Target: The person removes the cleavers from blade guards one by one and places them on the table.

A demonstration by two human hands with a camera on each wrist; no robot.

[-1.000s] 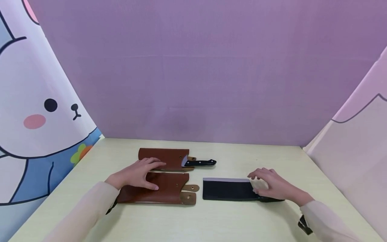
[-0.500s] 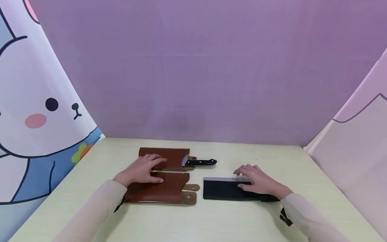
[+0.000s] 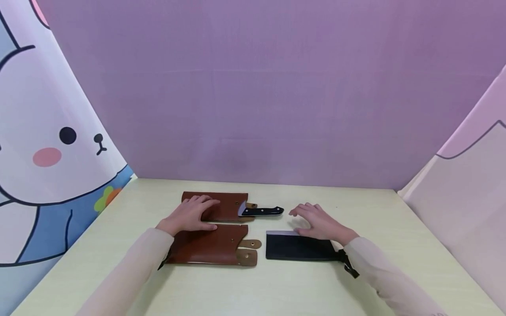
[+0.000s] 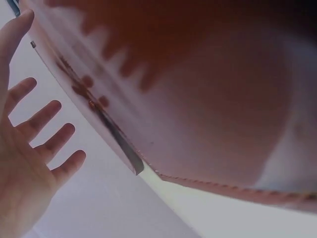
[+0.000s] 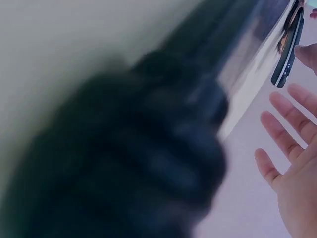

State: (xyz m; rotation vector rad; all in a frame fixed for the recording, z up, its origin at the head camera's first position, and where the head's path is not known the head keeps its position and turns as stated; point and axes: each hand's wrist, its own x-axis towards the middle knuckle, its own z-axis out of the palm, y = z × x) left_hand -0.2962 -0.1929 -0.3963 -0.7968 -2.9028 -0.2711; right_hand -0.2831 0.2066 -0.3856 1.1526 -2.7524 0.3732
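Note:
Two brown leather knife sheaths lie one behind the other on the table. A kitchen knife (image 3: 262, 212) with a black riveted handle sits in the far sheath (image 3: 227, 202), its handle sticking out to the right. The near sheath (image 3: 209, 248) has two snap straps at its right end. My left hand (image 3: 187, 216) is over both sheaths, fingers spread; the left wrist view shows it apart from the leather. To the right lies a black cleaver (image 3: 300, 249) with a pale edge. My right hand (image 3: 322, 224) hangs over it, fingers relaxed, near the knife handle, holding nothing.
The pale table (image 3: 253, 289) meets a purple backdrop (image 3: 253, 96) at its far edge. A cartoon-printed panel (image 3: 47, 131) stands at the left and another panel (image 3: 466, 210) at the right. In the right wrist view, the cleaver's handle (image 5: 148, 163) looms dark and blurred.
My right hand has moved left and away from me, from the cleaver's handle end towards the knife handle. My left hand has shifted slightly right. The knives and sheaths have stayed put.

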